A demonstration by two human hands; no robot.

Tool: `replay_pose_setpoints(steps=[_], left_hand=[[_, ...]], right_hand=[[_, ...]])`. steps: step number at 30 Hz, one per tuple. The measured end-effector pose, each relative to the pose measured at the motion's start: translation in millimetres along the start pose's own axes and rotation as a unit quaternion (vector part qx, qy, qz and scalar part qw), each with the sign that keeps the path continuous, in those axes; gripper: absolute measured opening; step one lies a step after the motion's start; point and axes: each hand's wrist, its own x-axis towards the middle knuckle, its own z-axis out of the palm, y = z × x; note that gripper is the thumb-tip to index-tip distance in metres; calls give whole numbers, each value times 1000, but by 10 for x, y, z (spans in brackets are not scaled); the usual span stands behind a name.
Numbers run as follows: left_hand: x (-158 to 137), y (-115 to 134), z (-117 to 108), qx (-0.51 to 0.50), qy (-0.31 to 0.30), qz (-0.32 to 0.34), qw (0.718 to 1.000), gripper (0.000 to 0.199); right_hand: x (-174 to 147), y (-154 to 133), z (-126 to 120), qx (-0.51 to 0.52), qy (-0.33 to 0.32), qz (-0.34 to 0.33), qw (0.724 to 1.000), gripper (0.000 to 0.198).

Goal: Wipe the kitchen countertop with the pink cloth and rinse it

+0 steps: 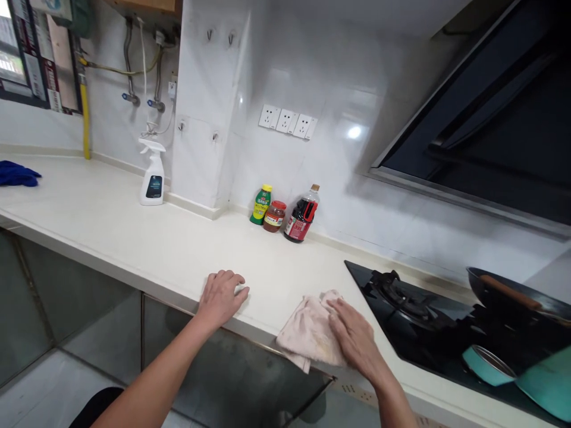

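Note:
My left hand (222, 297) rests on the pale countertop (178, 255) near its front edge, empty, fingers loosely bent and the thumb apart. Under my right hand (354, 333) is a crumpled pinkish-white cloth (310, 333). My fingers press on the cloth's right side, and its lower corner hangs over the counter's front edge. Just to the right of that hand lies the black glass gas stove (397, 327).
Against the back wall stand a green squeeze bottle (261, 205), a red-lidded jar (275, 216) and a dark sauce bottle (302, 214). Farther left are a white spray bottle (153, 175) and a blue cloth (18, 174). A wok (513, 291) sits on the stove; the range hood (486, 119) overhangs it.

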Motion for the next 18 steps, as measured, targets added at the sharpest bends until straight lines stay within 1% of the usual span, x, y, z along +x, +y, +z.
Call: replay_pose_setpoints(steps=[2,5,8,11,14,16,18], left_hand=[[0,9,0,1,-3,0,1000,10],[3,30,-1,-2,1,0,1000,11],[13,61,-11,-23,7,-18,1000,13],[25,72,-30,-54,9,-41,998,19],[41,17,-53,-99,6,-45,994,23],[58,-49,-71,-145,5,-54,988,24],[78,-110,-90,-189,2,-70,980,27]], right_hand=[[-15,-70,67,-33,-47,12,998,59],[8,-249,155,-71,-70,37,994,68],[67,-618,217,-75,-88,22,993,73],[136,-1169,310,-48,-120,-36,991,80],[202,-1710,442,0,-151,-123,981,97],[236,-1954,518,23,-153,-174,973,106],[248,-2063,562,33,-139,-205,968,105]])
